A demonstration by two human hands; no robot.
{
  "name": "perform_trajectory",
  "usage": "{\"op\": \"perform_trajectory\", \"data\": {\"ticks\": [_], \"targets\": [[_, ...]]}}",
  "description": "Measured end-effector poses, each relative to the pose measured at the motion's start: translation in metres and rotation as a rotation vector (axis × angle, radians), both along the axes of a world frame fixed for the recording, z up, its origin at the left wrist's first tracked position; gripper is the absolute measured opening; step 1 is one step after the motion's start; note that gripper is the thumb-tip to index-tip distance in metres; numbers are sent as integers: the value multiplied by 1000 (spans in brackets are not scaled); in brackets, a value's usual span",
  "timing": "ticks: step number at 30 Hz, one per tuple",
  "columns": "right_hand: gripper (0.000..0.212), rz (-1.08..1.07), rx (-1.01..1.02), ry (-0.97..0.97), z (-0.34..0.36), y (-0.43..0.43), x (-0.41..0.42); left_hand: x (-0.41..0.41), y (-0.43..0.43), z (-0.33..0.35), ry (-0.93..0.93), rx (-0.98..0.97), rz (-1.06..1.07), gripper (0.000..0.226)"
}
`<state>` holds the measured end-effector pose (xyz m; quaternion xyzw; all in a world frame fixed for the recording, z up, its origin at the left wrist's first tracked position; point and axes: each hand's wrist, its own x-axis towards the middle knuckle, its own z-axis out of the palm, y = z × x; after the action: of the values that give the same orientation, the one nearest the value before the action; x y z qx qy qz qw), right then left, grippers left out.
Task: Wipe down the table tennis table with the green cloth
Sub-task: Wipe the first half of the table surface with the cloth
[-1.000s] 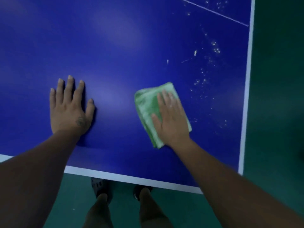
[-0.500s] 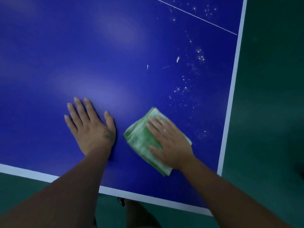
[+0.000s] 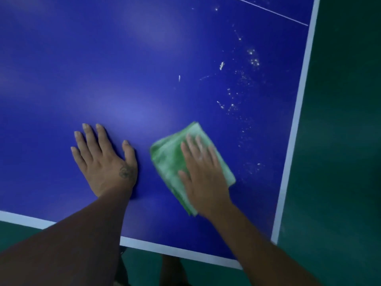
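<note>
The blue table tennis table (image 3: 144,69) fills the view, white lines along its near and right edges. A folded green cloth (image 3: 169,159) lies flat on it near the front right corner. My right hand (image 3: 203,174) presses on the cloth with straight fingers and is blurred by motion. My left hand (image 3: 105,162) rests flat on the bare table just left of the cloth, fingers spread. White specks and smears (image 3: 247,83) dot the surface beyond and to the right of the cloth.
Green floor (image 3: 340,141) lies past the table's right edge and below its near edge. My legs (image 3: 171,271) show under the near edge. A thin white centre line (image 3: 272,12) crosses the far right corner of the view.
My right hand slid the cloth towards the near edge beside my left hand, then out to the right and slightly forward again. My left hand stayed flat on the table.
</note>
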<state>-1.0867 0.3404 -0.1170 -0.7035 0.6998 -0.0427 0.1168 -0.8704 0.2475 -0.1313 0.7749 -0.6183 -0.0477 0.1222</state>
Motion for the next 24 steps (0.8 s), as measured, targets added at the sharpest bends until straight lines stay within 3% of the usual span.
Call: {"op": "perform_trajectory", "data": {"ticks": [6, 11, 17, 20, 24], "targets": [[64, 63, 48, -72, 1, 123, -12, 4, 2, -3, -9, -5, 6, 76], [73, 82, 11, -34, -4, 68, -57, 4, 1, -4, -10, -7, 15, 76], [69, 19, -56, 23, -4, -36, -105, 4, 1, -2, -11, -6, 4, 77], [70, 28, -62, 56, -5, -25, -97, 4, 1, -1, -2, 5, 6, 77], [73, -10, 20, 15, -6, 66, -66, 5, 1, -4, -13, 1, 4, 76]]}}
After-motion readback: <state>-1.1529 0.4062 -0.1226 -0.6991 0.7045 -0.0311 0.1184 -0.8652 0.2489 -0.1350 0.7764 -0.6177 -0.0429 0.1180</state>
